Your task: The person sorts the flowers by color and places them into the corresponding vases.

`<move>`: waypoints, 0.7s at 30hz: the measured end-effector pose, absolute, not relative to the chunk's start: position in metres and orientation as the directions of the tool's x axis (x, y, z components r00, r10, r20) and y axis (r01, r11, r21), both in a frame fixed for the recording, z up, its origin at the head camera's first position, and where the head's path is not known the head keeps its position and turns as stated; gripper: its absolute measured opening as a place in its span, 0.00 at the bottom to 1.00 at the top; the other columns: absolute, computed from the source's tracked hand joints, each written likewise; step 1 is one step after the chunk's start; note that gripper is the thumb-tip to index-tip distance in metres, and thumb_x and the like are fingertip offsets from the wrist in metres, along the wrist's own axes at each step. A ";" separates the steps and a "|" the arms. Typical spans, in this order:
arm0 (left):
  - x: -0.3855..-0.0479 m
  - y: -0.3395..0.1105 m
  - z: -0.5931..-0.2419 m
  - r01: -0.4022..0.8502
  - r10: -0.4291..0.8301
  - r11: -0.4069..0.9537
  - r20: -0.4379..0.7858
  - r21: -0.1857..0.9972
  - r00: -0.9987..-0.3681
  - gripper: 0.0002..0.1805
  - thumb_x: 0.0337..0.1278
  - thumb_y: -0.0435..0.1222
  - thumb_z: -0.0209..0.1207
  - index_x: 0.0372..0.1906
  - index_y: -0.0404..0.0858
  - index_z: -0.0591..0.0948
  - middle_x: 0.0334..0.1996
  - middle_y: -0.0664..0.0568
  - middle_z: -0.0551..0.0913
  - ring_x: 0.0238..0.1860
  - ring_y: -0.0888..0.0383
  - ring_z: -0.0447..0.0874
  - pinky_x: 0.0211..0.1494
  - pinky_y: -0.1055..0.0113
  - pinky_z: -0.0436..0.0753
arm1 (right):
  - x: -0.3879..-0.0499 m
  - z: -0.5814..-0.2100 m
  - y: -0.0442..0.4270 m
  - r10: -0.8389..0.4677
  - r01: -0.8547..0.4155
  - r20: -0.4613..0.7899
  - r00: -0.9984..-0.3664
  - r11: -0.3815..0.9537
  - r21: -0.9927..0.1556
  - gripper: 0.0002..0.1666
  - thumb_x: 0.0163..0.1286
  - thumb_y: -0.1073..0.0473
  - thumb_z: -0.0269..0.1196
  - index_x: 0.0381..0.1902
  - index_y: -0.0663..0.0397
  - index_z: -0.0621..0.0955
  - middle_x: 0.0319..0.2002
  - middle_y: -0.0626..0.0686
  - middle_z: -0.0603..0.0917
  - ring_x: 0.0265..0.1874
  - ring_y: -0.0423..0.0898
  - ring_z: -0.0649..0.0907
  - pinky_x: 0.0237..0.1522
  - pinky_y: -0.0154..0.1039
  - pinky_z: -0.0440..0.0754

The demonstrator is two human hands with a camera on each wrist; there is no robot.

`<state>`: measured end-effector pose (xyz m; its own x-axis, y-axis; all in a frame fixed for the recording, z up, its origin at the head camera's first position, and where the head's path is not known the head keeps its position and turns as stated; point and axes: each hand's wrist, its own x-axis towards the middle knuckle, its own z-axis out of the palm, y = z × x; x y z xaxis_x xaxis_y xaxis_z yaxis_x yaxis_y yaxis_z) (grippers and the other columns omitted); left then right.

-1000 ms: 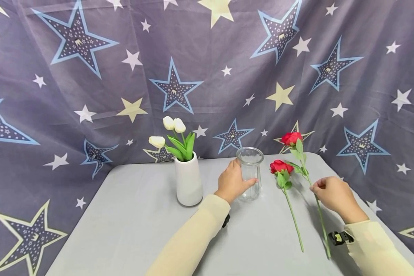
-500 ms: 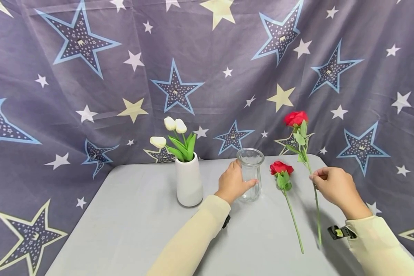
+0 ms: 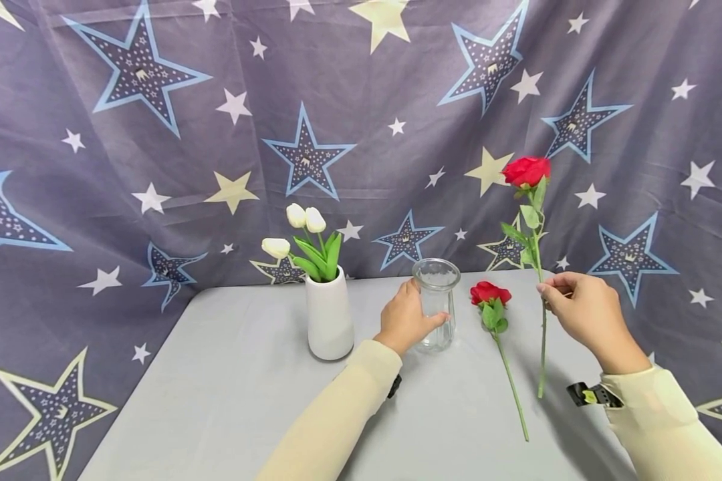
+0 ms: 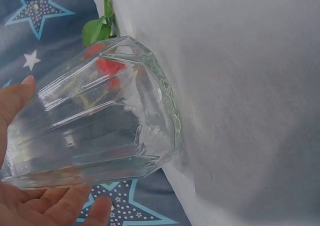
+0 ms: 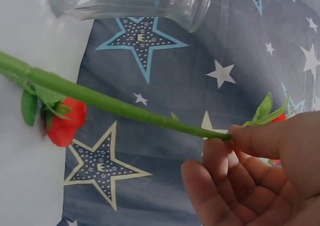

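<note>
My left hand holds the clear glass vase round its side, thumb in front, while the vase stands upright on the table. In the left wrist view the ribbed glass lies between thumb and fingers. With thumb and forefinger my right hand pinches the green stem of a red rose, held nearly upright above the table. The right wrist view shows the stem crossing to the fingertips. A second red rose lies on the table between the vase and the right hand.
A white vase with white tulips stands left of the glass one. The grey table reaches back to a star-patterned cloth hanging behind it.
The right hand has lifted its rose off the table, up and slightly left, turning it more upright. The left hand and the glass vase have stayed in place.
</note>
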<state>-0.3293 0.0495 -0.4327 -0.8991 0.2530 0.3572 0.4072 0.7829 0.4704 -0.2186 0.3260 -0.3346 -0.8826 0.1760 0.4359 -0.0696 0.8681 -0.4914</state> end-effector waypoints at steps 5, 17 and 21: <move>-0.328 0.048 -0.433 0.417 0.257 0.781 0.370 0.465 -0.893 0.51 0.50 0.64 0.72 0.72 0.40 0.69 0.65 0.47 0.78 0.58 0.49 0.85 0.57 0.54 0.84 | -0.218 -0.328 0.321 0.175 -0.107 0.492 -0.853 0.863 -0.494 0.15 0.76 0.47 0.63 0.38 0.50 0.87 0.26 0.49 0.89 0.20 0.33 0.80 0.24 0.36 0.73; -0.328 0.048 -0.431 0.397 0.251 0.785 0.342 0.475 -0.906 0.51 0.50 0.64 0.72 0.73 0.41 0.69 0.66 0.49 0.77 0.59 0.50 0.84 0.58 0.55 0.84 | -0.220 -0.318 0.310 0.177 -0.159 0.537 -0.825 0.839 -0.521 0.17 0.76 0.46 0.63 0.41 0.53 0.87 0.30 0.54 0.91 0.21 0.24 0.80 0.22 0.33 0.74; -0.330 0.049 -0.432 0.396 0.256 0.784 0.333 0.478 -0.908 0.52 0.50 0.64 0.71 0.74 0.41 0.68 0.67 0.49 0.77 0.60 0.51 0.83 0.59 0.55 0.83 | -0.219 -0.314 0.308 0.176 -0.168 0.553 -0.814 0.841 -0.514 0.16 0.76 0.47 0.63 0.42 0.53 0.87 0.31 0.55 0.91 0.21 0.23 0.78 0.22 0.33 0.72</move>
